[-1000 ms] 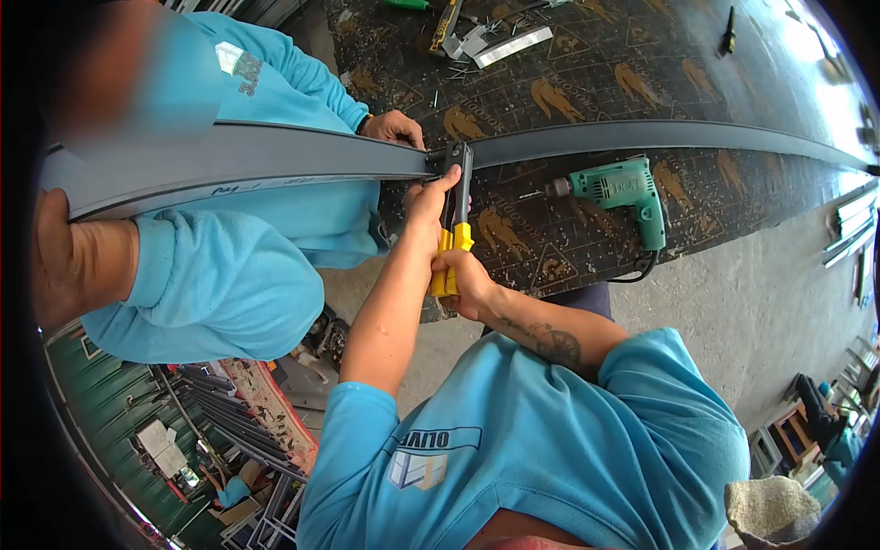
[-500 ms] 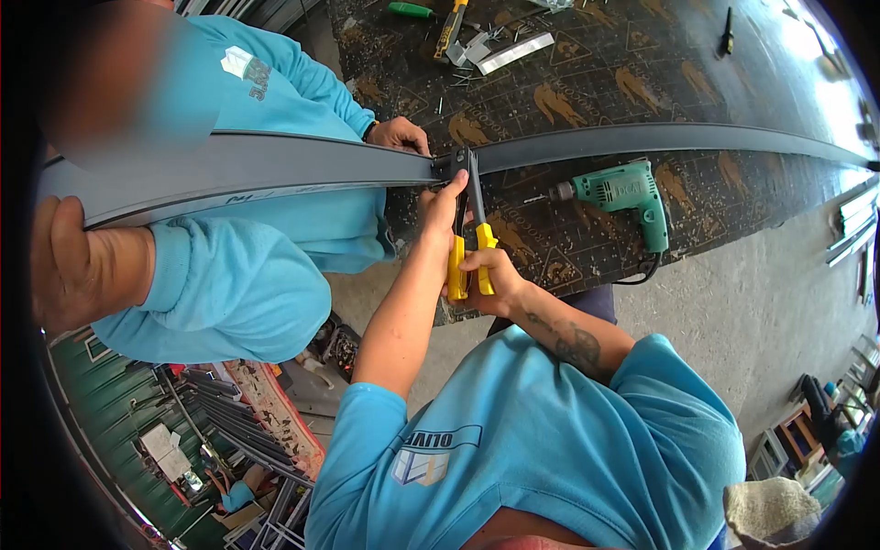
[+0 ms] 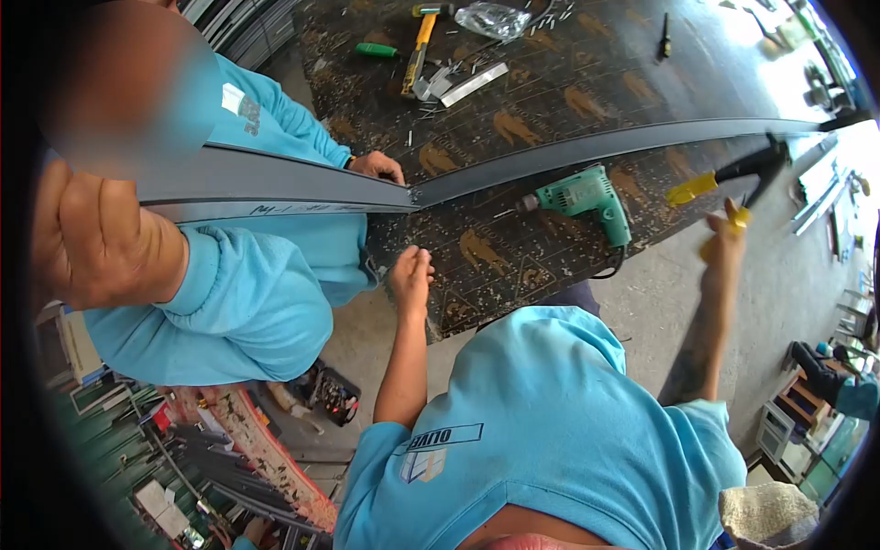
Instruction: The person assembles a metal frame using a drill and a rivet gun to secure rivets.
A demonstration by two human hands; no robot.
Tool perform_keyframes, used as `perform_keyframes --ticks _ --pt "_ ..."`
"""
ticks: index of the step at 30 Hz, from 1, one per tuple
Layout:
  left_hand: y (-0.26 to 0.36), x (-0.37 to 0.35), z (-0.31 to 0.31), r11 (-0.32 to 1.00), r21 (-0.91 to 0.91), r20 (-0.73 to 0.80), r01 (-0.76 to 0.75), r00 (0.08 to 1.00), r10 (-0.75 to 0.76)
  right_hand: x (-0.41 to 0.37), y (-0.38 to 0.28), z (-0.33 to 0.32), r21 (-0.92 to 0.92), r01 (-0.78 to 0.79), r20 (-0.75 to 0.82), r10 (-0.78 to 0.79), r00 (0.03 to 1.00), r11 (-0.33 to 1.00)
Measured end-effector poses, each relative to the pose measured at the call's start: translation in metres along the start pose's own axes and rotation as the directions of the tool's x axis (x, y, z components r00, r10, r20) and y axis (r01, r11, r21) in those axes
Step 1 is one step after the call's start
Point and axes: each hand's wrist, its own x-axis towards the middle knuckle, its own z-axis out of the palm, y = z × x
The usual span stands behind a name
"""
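Out to the right, past the table edge, my right hand (image 3: 724, 240) grips one yellow handle of a hand riveter (image 3: 747, 168). Its two handles are spread apart and motion blurs it. My left hand (image 3: 412, 275) is by the table's near edge with its fingers curled; whether anything is inside them is hidden. It is apart from the grey metal profiles. One long profile (image 3: 587, 156) lies across the table and meets a second profile (image 3: 293, 188) at a corner. A co-worker's hands hold that second profile. A green power drill (image 3: 582, 202) lies between my hands.
The dark table (image 3: 495, 302) carries a hammer (image 3: 419, 55), a green-handled tool (image 3: 376, 49), a silver metal strip (image 3: 474, 84), a plastic bag (image 3: 492, 20) and scattered rivets. A co-worker in blue (image 3: 247, 275) stands close at left. A toolbox (image 3: 335, 396) is on the floor.
The riveter has left the profile corner and swung right in my right hand, its handles now spread. My left hand has come off the riveter and moved back toward me.
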Motion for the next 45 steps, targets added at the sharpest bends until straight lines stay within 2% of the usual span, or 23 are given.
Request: perform_keyframes --ticks 1,3,4,6,10,14,17,19,21,23,25,27,29,31,33,34,35,37,38,40,41,43,45 --pt "-0.004 0.01 0.0 0.994 0.041 -0.016 -0.103 0.994 0.104 0.005 -0.017 -0.03 0.14 -0.098 -0.116 0.115 0.987 0.985" --pt "0.005 0.025 0.011 0.852 0.272 -0.126 -0.447 0.861 0.492 0.009 -0.018 -0.072 0.29 -0.179 -0.068 0.207 0.976 0.94" --pt "0.016 0.032 0.016 0.787 0.406 -0.101 -0.464 0.833 0.544 0.015 0.005 -0.092 0.395 -0.171 0.025 0.176 0.984 0.903" --pt "0.029 0.053 0.018 0.605 0.624 0.001 -0.494 0.775 0.631 0.006 0.026 -0.098 0.306 -0.221 0.046 0.217 0.975 0.926" --pt "0.014 0.096 0.005 0.292 0.722 0.171 -0.628 0.57 0.803 -0.022 0.022 -0.075 0.152 -0.29 0.132 0.271 0.953 0.945" --pt "0.016 0.106 -0.002 0.181 0.727 0.226 -0.662 0.48 0.848 -0.007 0.001 -0.043 -0.043 -0.293 0.388 0.287 0.876 0.955" --pt "0.024 0.09 0.006 0.227 0.772 0.174 -0.593 0.541 0.823 0.028 0.003 -0.009 -0.418 0.031 0.581 0.241 0.777 0.908" --pt "0.026 0.082 0.011 0.296 0.79 0.119 -0.538 0.607 0.786 0.064 0.01 0.015 -0.459 0.463 0.729 0.023 0.684 0.759" --pt "0.028 0.072 0.019 0.379 0.808 0.026 -0.451 0.669 0.742 0.1 0.007 0.042 -0.406 0.602 0.799 -0.053 0.599 0.688" --pt "0.026 0.052 0.03 0.65 0.682 -0.158 -0.335 0.8 0.578 0.153 0.025 0.074 -0.326 0.729 0.83 -0.188 0.526 0.603" --pt "0.039 0.017 0.05 0.722 0.661 -0.295 -0.202 0.815 0.498 0.182 0.019 0.097 -0.232 0.826 0.856 -0.296 0.424 0.513" --pt "0.039 -0.009 0.07 0.783 0.62 -0.427 -0.051 0.815 0.391 0.194 0.006 0.113 -0.425 0.888 0.662 -0.61 0.436 0.175" --pt "0.042 -0.019 0.08 0.811 0.536 -0.472 -0.237 0.712 0.52 0.237 0.049 0.131 -0.212 0.942 0.885 -0.358 0.298 0.261" --pt "0.064 -0.028 0.086 0.837 0.393 -0.561 -0.38 0.622 0.546 0.239 0.091 0.159 -0.301 0.869 0.894 0.434 0.113 0.393" --pt "0.092 -0.034 0.085 0.826 0.253 -0.628 -0.503 0.565 0.536 0.182 0.088 0.155 -0.572 0.697 0.634 0.773 0.04 0.433" --pt "0.106 -0.034 0.081 0.8 0.223 -0.641 -0.556 0.535 0.55 0.147 0.071 0.13 -0.623 0.509 0.722 0.687 0.083 0.594" --pt "0.12 -0.033 0.077 0.766 0.195 -0.649 -0.613 0.505 0.569 0.127 0.087 0.127 -0.604 0.541 0.719 0.693 0.053 0.585" --pt "0.146 -0.028 0.072 0.689 0.248 -0.62 -0.681 0.435 0.653 0.104 0.121 0.126 -0.449 0.357 0.883 0.346 0.317 0.819" --pt "0.159 -0.024 0.065 0.643 0.234 -0.558 -0.729 0.441 0.703 0.102 0.123 0.127 -0.448 0.371 0.887 0.354 0.297 0.813" --pt "0.178 -0.01 0.055 0.58 0.157 -0.494 -0.799 0.445 0.747 0.097 0.122 0.128 -0.428 -0.056 0.881 0.43 0.198 0.902" --pt "0.182 -0.001 0.054 0.561 0.096 -0.508 -0.822 0.444 0.738 0.088 0.11 0.129 -0.443 -0.041 0.876 0.442 0.191 0.896" --pt "0.183 0.009 0.053 0.576 -0.087 -0.557 -0.813 0.519 0.649 0.073 0.071 0.135 -0.491 -0.608 0.787 0.617 -0.003 0.623" --pt "0.166 0.025 0.041 0.674 0.085 -0.563 -0.733 0.523 0.64 0.076 0.066 0.137 -0.577 -0.686 0.712 0.684 -0.158 0.443"
